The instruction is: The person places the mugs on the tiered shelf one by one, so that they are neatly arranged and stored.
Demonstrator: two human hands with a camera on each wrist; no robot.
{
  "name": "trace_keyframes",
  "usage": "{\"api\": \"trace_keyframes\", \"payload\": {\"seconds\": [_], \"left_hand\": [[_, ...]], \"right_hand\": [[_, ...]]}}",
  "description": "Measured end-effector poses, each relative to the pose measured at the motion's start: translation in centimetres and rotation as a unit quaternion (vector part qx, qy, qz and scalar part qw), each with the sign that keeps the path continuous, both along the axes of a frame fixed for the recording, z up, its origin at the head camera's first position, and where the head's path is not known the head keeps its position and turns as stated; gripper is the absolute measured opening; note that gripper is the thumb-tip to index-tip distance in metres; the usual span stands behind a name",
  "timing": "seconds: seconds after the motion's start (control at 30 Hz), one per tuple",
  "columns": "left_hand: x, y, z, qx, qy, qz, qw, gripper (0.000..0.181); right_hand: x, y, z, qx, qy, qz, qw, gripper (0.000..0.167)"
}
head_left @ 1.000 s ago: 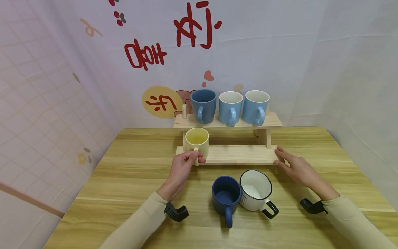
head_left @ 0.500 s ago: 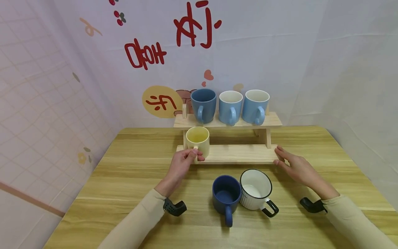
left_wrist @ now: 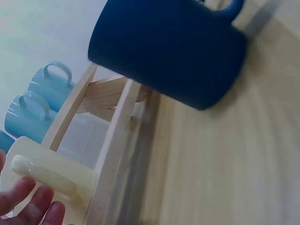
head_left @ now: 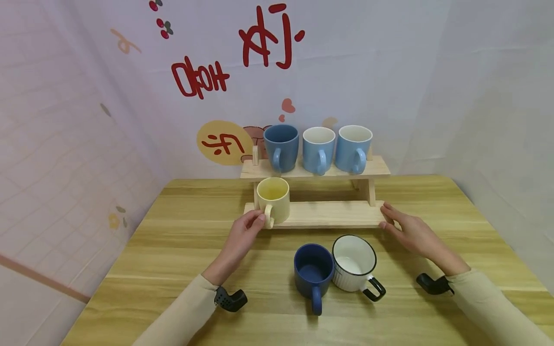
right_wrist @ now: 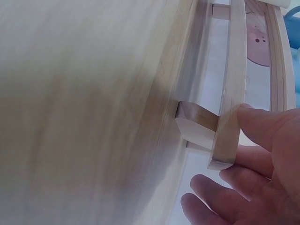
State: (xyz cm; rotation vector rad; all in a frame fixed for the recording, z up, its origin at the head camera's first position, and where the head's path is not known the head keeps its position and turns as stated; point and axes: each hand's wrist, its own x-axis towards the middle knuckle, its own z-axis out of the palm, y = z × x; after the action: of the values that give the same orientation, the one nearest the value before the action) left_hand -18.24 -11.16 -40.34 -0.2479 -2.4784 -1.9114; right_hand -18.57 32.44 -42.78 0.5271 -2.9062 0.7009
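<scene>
A pale yellow mug (head_left: 273, 199) stands upright at the left end of the lower board of a two-tier wooden shelf (head_left: 329, 214). My left hand (head_left: 240, 238) is at the left of its handle, the fingertips (left_wrist: 35, 199) right beside the handle and not wrapped round it; whether they still touch it I cannot tell. At the lower board's right end, my right hand (head_left: 411, 234) holds the board between thumb (right_wrist: 255, 119) and index finger, the other fingers spread below. In front of the shelf stand a dark blue mug (head_left: 313, 271) and a white ribbed mug (head_left: 352, 262) with black rim and handle.
On the upper board stand a grey-blue mug (head_left: 281, 148) and two light blue mugs with white insides, the middle one (head_left: 318, 151) and the right one (head_left: 352, 149). Behind the wooden table (head_left: 173, 288) hangs a printed white cloth (head_left: 368, 62).
My left hand has let go of the yellow mug's handle and drawn a little to the left. The mug stays on the lower board. My right hand keeps its place.
</scene>
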Motion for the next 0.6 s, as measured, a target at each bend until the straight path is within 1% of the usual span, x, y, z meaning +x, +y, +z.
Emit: {"api": "trace_keyframes", "payload": {"seconds": [0.1,0.2,0.3,0.33,0.37,0.4,0.43,0.5,0.6], "left_hand": [[1.1,-0.7,-0.1,-0.013,0.007,0.012,0.9998,0.031],[2.4,-1.2,-0.1,-0.024,0.006,0.012,0.9996,0.029],[3.4,-1.5,-0.1,-0.025,0.009,0.01,0.9996,0.028],[3.8,-1.6,0.0,-0.021,0.01,0.005,0.9997,0.028],[4.1,-1.6,0.1,-0.019,0.013,-0.004,0.9997,0.028],[4.5,-1.6,0.2,-0.016,0.01,-0.017,0.9997,0.028],[4.8,-1.7,0.2,-0.014,0.007,-0.035,0.9993,0.028],[5.6,-1.7,0.3,-0.009,0.0,-0.082,0.9966,0.03],[6.5,-1.6,0.1,0.001,-0.018,-0.148,0.9888,0.032]], "right_hand": [[-0.1,0.0,0.1,0.002,0.005,0.001,1.0,0.058],[-0.1,0.0,0.2,0.003,0.0,-0.001,1.0,0.058],[-0.1,0.0,0.1,0.003,-0.009,-0.002,1.0,0.059],[-0.1,0.0,0.2,0.003,-0.01,-0.002,0.9999,0.059],[-0.1,-0.1,0.2,0.003,-0.01,-0.003,0.9999,0.059],[-0.1,-0.1,0.3,0.003,-0.01,-0.003,0.9999,0.059],[-0.1,-0.1,0.3,0.003,-0.01,-0.003,0.9999,0.059],[-0.1,-0.1,0.3,0.005,-0.008,-0.004,0.9999,0.058],[-0.1,-0.2,0.3,0.008,-0.007,-0.004,0.9999,0.058]]}}
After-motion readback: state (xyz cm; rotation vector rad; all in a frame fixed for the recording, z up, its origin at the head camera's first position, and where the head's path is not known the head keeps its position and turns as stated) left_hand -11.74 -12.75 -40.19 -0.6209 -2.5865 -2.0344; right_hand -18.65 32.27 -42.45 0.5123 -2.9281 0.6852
